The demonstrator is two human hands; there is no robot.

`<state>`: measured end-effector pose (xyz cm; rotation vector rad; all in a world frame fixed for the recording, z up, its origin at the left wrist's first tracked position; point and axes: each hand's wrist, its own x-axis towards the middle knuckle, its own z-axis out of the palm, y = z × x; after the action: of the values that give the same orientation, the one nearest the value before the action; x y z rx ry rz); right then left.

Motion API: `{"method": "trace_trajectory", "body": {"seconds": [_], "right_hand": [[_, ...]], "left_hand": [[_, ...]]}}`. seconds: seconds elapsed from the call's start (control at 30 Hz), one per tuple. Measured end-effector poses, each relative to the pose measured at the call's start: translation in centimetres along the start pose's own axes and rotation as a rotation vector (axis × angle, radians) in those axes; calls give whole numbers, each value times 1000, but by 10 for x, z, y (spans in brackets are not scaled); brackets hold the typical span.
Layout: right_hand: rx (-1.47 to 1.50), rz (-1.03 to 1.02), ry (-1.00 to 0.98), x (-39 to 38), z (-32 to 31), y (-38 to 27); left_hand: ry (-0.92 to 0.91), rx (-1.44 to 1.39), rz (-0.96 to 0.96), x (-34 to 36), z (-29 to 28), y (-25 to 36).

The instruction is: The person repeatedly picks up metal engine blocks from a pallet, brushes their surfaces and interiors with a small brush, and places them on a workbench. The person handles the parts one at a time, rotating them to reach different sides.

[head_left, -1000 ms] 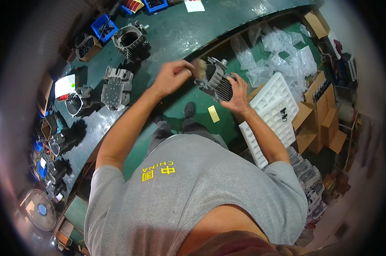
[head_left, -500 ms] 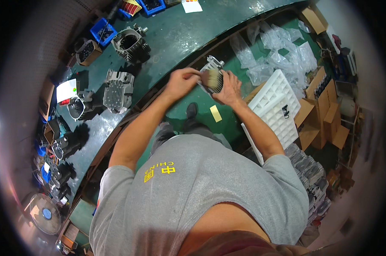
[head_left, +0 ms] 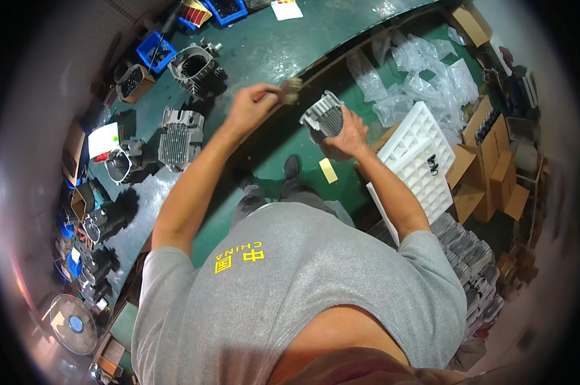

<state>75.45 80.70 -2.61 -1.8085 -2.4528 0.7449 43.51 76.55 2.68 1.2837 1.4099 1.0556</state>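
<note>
In my left hand (head_left: 250,108) is a paintbrush (head_left: 292,90) with pale bristles, held by its reddish handle over the front edge of the green bench. My right hand (head_left: 349,136) grips a finned grey metal casting (head_left: 324,114), tilted in the air beyond the bench edge above the floor. The bristles and the casting are apart. On the bench to the left of my left hand stands a similar finned casting (head_left: 181,140). Behind it sits a larger housing (head_left: 197,68) with an open round bore.
Blue bins (head_left: 155,50) of small parts and more dark housings (head_left: 104,220) line the bench's far side. To my right are white foam trays (head_left: 425,157), clear plastic bags (head_left: 431,77), cardboard boxes (head_left: 489,160) and stacked castings (head_left: 466,256). A fan (head_left: 75,324) stands at lower left.
My left hand has drawn the brush off the casting, up and to the left. My right hand has lowered the casting slightly and turned it.
</note>
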Motion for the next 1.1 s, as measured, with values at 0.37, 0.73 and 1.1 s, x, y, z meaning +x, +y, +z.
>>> {"method": "trace_trajectory", "body": {"seconds": [0.37, 0.73, 1.1], "right_hand": [[1188, 330, -228, -2, 2, 53], [1378, 368, -184, 4, 3, 79], [1888, 590, -237, -16, 1, 80]], "left_hand": [[-124, -298, -147, -26, 34, 21], [-382, -313, -156, -49, 54, 29], [-259, -296, -34, -58, 69, 43]]}}
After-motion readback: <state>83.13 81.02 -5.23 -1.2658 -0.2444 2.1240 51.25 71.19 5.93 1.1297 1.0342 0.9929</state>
